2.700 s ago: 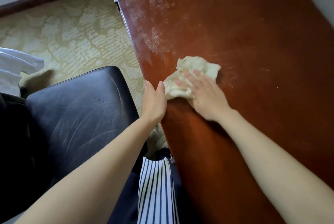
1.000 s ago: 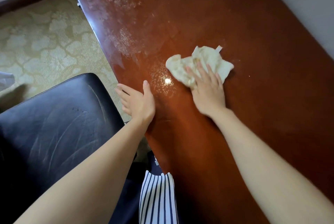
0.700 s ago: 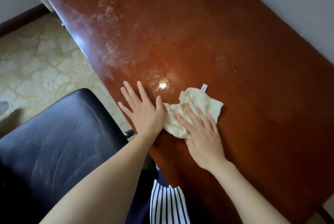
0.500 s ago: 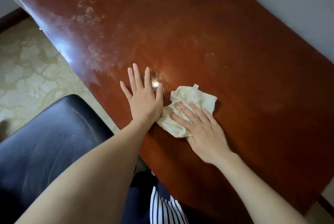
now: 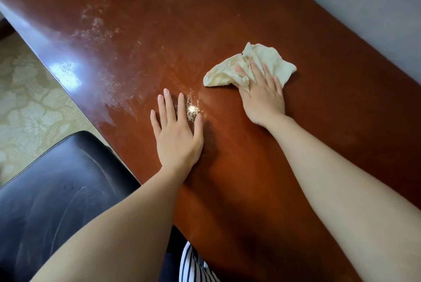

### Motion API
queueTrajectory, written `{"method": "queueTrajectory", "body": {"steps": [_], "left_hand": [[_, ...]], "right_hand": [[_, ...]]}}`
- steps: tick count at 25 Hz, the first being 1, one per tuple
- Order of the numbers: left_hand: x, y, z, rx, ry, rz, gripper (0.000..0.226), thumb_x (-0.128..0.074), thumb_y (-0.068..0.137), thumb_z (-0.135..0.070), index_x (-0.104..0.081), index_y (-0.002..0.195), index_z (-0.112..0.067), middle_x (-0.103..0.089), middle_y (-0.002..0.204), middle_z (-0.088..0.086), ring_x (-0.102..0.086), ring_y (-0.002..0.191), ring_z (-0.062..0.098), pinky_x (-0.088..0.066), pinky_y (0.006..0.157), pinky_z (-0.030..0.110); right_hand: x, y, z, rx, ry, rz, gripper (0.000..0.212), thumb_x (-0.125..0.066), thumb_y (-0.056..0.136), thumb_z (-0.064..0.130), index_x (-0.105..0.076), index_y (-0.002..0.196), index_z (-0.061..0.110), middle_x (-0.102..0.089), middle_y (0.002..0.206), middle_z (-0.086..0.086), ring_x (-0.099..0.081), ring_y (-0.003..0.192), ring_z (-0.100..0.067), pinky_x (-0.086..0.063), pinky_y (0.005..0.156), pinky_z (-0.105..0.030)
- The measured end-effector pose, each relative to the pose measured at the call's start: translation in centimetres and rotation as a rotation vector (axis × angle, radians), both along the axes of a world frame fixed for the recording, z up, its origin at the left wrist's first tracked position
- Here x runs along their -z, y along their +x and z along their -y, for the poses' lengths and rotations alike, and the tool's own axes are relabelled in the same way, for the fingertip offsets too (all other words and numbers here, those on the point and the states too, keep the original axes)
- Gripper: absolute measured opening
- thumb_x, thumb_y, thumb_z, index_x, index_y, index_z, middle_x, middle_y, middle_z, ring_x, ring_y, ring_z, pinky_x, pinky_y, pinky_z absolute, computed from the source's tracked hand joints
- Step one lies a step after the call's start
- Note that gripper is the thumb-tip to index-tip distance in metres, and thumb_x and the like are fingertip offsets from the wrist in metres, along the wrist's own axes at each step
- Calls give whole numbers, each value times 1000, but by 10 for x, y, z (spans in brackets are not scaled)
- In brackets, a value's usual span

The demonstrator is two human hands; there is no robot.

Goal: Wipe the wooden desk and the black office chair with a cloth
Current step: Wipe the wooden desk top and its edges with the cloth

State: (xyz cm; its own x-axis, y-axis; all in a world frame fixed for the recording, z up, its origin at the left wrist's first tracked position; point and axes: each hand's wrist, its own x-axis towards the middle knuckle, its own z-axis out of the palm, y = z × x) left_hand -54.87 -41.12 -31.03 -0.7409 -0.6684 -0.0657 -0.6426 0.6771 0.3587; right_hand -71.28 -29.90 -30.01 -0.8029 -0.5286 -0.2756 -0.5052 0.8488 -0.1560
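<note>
The reddish-brown wooden desk [image 5: 227,19] fills most of the view, with pale dusty smears toward its left edge. A crumpled cream cloth [image 5: 268,63] lies on the desk to the right of the middle. My right hand [image 5: 262,97] presses flat on the cloth's near part, fingers spread over it. My left hand [image 5: 177,131] rests flat on the bare wood, fingers apart, a hand's width left of the cloth and not touching it. The black office chair [image 5: 57,202] shows its worn leather seat at the lower left, beside the desk's edge.
A pale grey wall [image 5: 364,3] runs along the desk's far side at the upper right. Beige patterned carpet [image 5: 27,104] lies left of the desk. A striped blue and white garment [image 5: 196,268] shows at the bottom between my arms.
My right hand has slid the cloth away from my left hand, to the right and farther across the desk. My left hand stays flat on the wood.
</note>
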Motion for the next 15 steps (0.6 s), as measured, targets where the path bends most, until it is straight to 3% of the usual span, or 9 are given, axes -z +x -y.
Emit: {"method": "queueTrajectory", "body": {"steps": [6,10,15], "left_hand": [[1,1,1,46,-26,41,61,-21,100,-44,-8,153,-17,8,160,5,14,146,17,11,117,38],[3,1,3,70,-58,65,61,-21,100,-41,-5,153,-14,9,160,7,14,146,18,10,117,41],[3,1,2,81,-65,67,62,-20,101,-41,-3,153,-14,9,160,7,15,146,18,11,117,41]], "right_hand": [[-4,74,-43,71,-76,-17,50,-24,102,39,-6,148,45,1,160,11,9,147,-13,5,119,-37],[2,139,-78,108,-68,-77,57,-34,94,33,-18,149,40,-17,158,5,-8,147,-18,-8,119,-40],[7,141,-94,12,16,-112,61,-21,90,41,-11,150,39,-15,159,5,-8,147,-20,-9,116,-39]]}}
